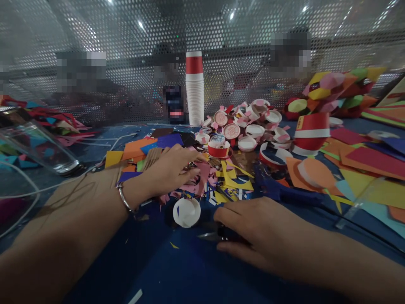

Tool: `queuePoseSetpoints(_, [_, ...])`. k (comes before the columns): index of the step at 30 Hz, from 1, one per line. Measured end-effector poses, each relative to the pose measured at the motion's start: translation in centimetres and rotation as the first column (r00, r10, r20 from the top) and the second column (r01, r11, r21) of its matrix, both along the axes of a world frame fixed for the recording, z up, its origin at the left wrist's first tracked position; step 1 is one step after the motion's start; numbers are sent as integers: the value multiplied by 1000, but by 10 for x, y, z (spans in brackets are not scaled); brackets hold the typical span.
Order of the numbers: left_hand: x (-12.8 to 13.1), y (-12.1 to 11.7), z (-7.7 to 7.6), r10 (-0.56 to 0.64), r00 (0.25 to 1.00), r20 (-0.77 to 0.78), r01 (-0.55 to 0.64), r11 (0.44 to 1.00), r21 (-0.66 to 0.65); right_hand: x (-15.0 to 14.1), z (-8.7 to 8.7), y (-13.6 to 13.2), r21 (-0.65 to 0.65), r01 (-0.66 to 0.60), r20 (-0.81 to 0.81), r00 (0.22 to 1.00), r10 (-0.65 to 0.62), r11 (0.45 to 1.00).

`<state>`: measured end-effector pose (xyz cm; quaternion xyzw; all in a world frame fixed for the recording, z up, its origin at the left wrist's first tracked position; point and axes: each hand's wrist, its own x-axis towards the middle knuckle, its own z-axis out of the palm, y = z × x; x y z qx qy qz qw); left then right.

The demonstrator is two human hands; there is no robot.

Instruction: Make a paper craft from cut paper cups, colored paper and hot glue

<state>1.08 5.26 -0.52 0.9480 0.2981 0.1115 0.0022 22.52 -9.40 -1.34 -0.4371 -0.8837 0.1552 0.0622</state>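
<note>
My left hand (172,169), with a metal bangle on its wrist, reaches over pink paper scraps (198,179). Its thumb and fingers are apart, and I see nothing held in them. A pair of small scissors (209,236) is in my right hand (262,232); the pointed blades stick out to the left, while the fingers hide most of the handles. Between the hands, on the blue table (177,270), lies a round white cut-off cup bottom (186,212) with a dark blue sliver in it. A red cut cup ring (219,149) stands just beyond my left fingertips.
A tall stack of paper cups (194,97) stands at the back, left of a heap of cut cup bottoms (247,131). Red-and-white cups (311,133) and coloured paper (373,156) lie right, near a blue glue gun (294,194). Cardboard (76,198) and a glass (41,143) lie left.
</note>
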Motion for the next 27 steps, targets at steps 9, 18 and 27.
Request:
queuePoseSetpoints(9, [3,0,4,59,998,-33,-58,998,40,1,0,0,-5,-5,20,1000,5,1000])
queuePoseSetpoints(18, [-16,8,10,61,991,-120,-54,997,60,0,4,1,-33,3,27,1000,-2,999])
queuePoseSetpoints(27, [3,-10,4,119,988,-96,-109,989,103,-1,2,0,-20,5,19,1000,-5,1000])
